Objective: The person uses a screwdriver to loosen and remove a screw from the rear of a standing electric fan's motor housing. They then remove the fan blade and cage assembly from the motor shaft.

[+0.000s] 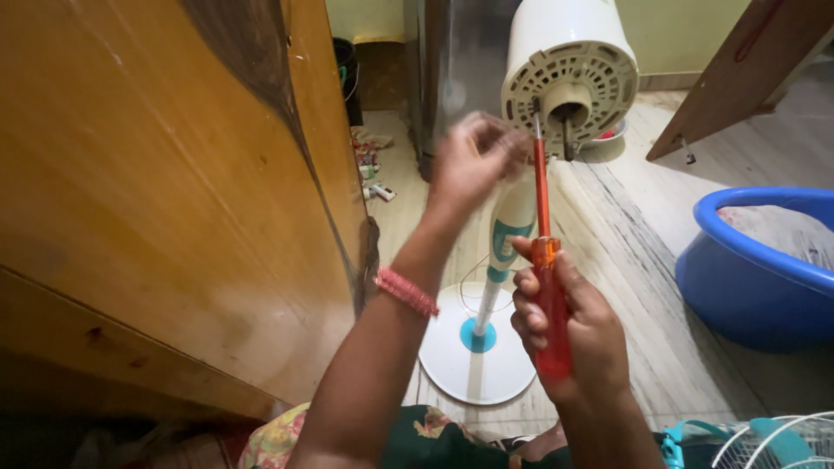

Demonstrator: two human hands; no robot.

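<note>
At fan motor, screwdriver tip sits on a screw. R hand grips handle tight; L hand blurry, fingers pinched near tip. Best: keep tool straight, push firm.

The left hand is showing only as a blur — its fingers cannot be told apart. The round blue plastic tub is running off the right edge, and the white wire fan grille is getting cut at the bottom corner.
</note>
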